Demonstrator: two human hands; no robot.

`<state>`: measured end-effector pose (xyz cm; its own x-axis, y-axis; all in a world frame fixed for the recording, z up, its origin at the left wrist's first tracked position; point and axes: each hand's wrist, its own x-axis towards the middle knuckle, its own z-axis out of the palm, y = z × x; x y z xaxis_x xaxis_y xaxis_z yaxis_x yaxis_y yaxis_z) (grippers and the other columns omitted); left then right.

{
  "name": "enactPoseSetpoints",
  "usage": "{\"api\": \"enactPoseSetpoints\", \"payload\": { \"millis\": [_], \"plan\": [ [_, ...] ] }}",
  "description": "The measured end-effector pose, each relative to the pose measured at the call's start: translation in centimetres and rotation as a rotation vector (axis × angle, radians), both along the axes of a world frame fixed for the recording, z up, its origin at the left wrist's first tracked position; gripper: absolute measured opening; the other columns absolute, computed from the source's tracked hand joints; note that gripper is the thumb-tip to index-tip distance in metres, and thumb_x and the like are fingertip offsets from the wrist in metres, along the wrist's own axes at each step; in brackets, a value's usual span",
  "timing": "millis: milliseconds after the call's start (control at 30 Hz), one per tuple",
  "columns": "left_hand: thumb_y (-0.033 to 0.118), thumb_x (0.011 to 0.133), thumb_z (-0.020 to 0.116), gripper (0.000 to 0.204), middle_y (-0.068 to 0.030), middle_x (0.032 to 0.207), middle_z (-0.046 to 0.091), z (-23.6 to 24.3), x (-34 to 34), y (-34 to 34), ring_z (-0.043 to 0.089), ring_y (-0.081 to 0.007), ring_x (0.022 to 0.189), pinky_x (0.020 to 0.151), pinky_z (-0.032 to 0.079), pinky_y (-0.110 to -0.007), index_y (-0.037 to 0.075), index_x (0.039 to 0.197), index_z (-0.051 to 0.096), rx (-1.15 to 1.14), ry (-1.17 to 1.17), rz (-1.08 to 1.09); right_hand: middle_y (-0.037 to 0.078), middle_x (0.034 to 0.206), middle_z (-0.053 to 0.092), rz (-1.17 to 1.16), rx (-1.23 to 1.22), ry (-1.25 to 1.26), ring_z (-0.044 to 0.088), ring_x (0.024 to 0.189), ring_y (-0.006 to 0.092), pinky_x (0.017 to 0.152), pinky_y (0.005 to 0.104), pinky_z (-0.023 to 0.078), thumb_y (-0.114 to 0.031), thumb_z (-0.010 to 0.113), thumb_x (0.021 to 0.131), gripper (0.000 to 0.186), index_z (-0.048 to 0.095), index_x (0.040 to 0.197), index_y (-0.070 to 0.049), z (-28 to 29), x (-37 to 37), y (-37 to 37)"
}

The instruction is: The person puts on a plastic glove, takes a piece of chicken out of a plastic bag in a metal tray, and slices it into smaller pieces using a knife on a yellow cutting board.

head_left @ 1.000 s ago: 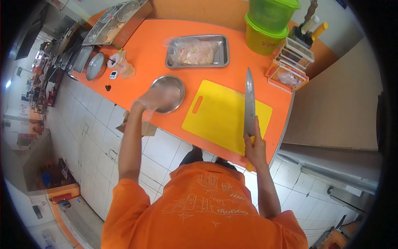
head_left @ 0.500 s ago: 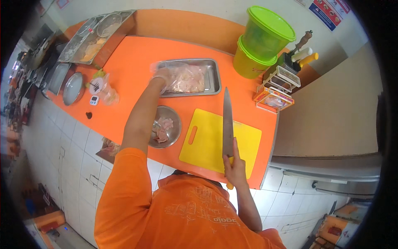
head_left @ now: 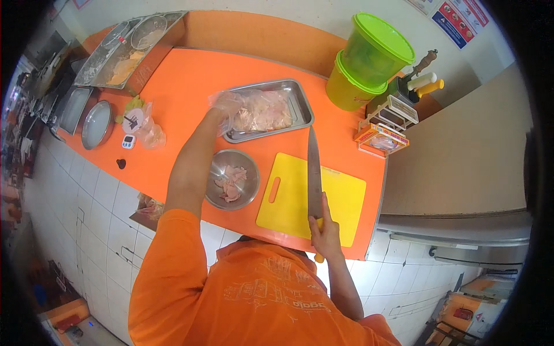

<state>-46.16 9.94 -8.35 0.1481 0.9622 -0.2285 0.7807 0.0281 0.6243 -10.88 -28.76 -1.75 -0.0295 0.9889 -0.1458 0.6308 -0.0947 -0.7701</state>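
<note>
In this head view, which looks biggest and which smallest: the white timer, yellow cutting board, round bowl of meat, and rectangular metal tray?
Largest to smallest, as they look here:
1. Yellow cutting board
2. Rectangular metal tray, partly covered
3. Round bowl of meat
4. White timer, clearly smallest

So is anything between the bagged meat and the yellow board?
Yes: the near rim of the metal tray, beside the bagged meat. The right hand also holds the knife over the yellow board, tip near the tray.
</note>
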Motion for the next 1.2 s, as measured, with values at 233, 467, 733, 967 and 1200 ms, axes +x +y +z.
{"api": "enactPoseSetpoints", "payload": {
  "millis": [233,467,733,967,1200],
  "plan": [
    [0.019,0.086,0.07,0.024,-0.0193,0.101,0.076,-1.9,3.8,-0.3,0.074,-0.0274,0.092,0.081,0.057,-0.04,0.002,0.1,0.078,0.185,0.214,-0.272,0.018,0.073,0.065,-0.088,-0.142,0.002,0.062,0.058,0.0311,0.057,0.0406,0.048,-0.013,0.062,0.1,0.077,0.021,0.166,-0.012,0.9,-0.5,-0.2],
    [0.016,0.082,0.074,0.023,-0.0183,0.098,0.077,-1.1,1.9,1.3,0.074,-0.0261,0.09,0.081,0.057,-0.038,0.001,0.099,0.078,0.067,0.32,-0.155,0.02,0.08,0.069,-0.087,-0.055,0.031,0.065,0.06,0.0315,0.058,0.0403,0.05,-0.013,0.061,0.1,0.076,0.022,0.165,-0.011,1.9,-0.3,-0.7],
    [0.003,0.09,0.066,0.017,-0.0084,0.098,0.075,6.9,-0.5,-0.7,0.069,-0.02,0.098,0.087,0.054,-0.035,0.003,0.105,0.076,0.034,-0.158,-0.009,0.018,0.073,0.067,-0.15,-0.032,0.057,0.062,0.055,0.0285,0.055,0.04,0.048,-0.014,0.06,0.101,0.074,0.022,0.165,-0.01,2.0,1.4,-1.9],
    [0.007,0.094,0.064,0.019,-0.0104,0.105,0.074,11.4,0.7,-2.7,0.069,-0.0205,0.097,0.088,0.054,-0.034,0.002,0.11,0.074,0.232,-0.335,0.107,0.018,0.069,0.064,-0.094,-0.03,0.041,0.062,0.055,0.0287,0.055,0.0394,0.047,-0.013,0.061,0.1,0.075,0.022,0.165,-0.011,2.1,1.9,-1.8],
    [0.002,0.098,0.06,0.018,-0.0108,0.104,0.075,12.6,1.0,-1.5,0.07,-0.0187,0.097,0.09,0.056,-0.032,0.0,0.11,0.073,0.671,-0.419,0.089,0.02,0.075,0.067,-0.06,-0.058,0.036,0.064,0.057,0.0312,0.055,0.0397,0.048,-0.012,0.062,0.099,0.076,0.024,0.165,-0.012,3.2,2.1,-2.2]
  ]
}}
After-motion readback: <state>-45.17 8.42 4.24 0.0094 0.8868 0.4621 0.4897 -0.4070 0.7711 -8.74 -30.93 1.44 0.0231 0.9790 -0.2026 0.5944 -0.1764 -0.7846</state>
